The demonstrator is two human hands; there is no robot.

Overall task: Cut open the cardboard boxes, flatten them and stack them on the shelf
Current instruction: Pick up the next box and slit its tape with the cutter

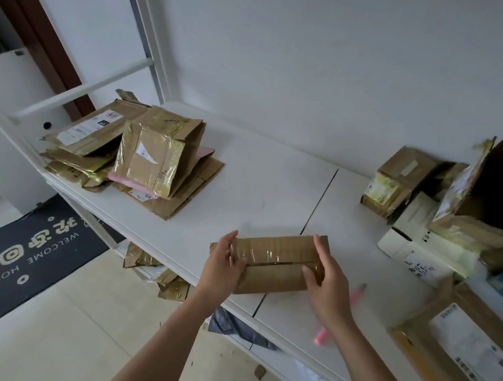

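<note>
Both hands, left [225, 262] and right [328, 285], grip the ends of a taped brown cardboard box [276, 263] on the shelf [261, 179].

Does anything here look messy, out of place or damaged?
Yes. The pile of flattened boxes at the shelf's left end is ragged: pieces lie askew, with torn tape and one half-folded box tilted on top. Cardboard scraps lie below the shelf, and the pink cutter is half hidden under the right hand.

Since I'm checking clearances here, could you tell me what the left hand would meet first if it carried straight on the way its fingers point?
The left hand already grips the small cardboard box; beyond that lies bare shelf, though depth is unclear.
</note>
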